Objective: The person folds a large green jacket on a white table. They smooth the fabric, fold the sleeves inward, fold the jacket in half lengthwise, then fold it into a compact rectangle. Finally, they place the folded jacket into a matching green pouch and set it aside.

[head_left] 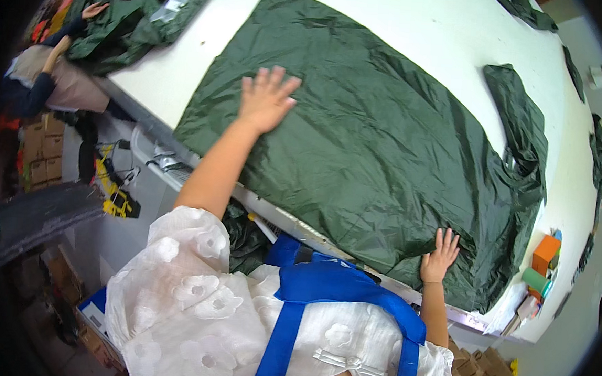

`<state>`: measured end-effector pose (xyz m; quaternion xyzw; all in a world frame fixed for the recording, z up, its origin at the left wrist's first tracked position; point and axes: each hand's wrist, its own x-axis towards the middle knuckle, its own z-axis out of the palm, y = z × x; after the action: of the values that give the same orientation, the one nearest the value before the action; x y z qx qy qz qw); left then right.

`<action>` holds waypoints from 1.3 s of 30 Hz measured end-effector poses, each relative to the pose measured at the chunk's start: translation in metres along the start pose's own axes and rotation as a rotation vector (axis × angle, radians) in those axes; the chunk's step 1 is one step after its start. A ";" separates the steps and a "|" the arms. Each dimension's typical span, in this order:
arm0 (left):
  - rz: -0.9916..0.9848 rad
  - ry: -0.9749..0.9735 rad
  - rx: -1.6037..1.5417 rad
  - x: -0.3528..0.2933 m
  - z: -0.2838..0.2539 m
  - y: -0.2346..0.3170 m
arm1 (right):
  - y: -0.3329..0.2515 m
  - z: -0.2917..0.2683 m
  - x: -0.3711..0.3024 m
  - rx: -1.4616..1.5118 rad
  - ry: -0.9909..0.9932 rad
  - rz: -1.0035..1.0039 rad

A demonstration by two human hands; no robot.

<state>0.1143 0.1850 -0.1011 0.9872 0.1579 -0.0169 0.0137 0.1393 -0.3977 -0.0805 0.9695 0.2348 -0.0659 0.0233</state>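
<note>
The dark green fabric lies across the white bench — likely light, soft and slippery, best gripped along its near edge; left hand flat on it, fingers spread — right hand likewise, fingers slightly parted

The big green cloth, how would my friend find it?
Find the white table. Along its near edge, a dark green cloth lies under the person's left hand and right hand. Unlike the bunched green pile at upper left, it is spread mostly flat.

fingers on dk grn fabric
</note>
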 end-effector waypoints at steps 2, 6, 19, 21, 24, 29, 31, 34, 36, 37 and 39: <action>-0.183 0.014 0.065 0.014 -0.005 -0.036 | -0.006 -0.001 -0.005 0.023 -0.025 0.026; -0.471 -0.227 0.185 0.032 -0.015 -0.094 | -0.030 -0.032 0.003 0.115 -0.046 -0.032; 0.751 -0.128 -0.584 0.084 -0.049 0.439 | 0.253 -0.100 0.300 0.267 0.510 0.185; 0.802 -0.130 -0.688 0.085 -0.023 0.505 | 0.262 -0.092 0.361 0.041 0.534 0.135; 0.833 -0.064 -0.737 0.089 0.004 0.561 | 0.253 -0.078 0.405 -0.092 0.276 0.240; 0.976 0.268 -0.700 0.080 0.022 0.557 | 0.342 -0.079 0.421 0.368 0.191 0.320; 0.952 0.237 -0.706 0.077 0.022 0.559 | 0.365 -0.132 0.393 1.429 0.534 0.822; 0.938 0.092 -0.618 0.080 0.006 0.569 | 0.415 -0.166 0.341 1.926 0.786 0.527; 0.854 -0.097 -0.525 0.089 -0.014 0.585 | 0.383 -0.189 0.316 1.869 0.909 0.429; 0.817 -0.190 -0.473 0.092 -0.021 0.595 | 0.361 -0.201 0.305 1.857 0.945 0.394; 0.776 -0.333 -0.258 0.111 -0.026 0.603 | 0.274 -0.227 0.301 1.870 0.855 0.350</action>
<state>0.4084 -0.3519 -0.0659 0.9474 -0.2283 -0.1493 0.1676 0.5565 -0.4876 0.1064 0.5636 -0.0651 0.1318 -0.8129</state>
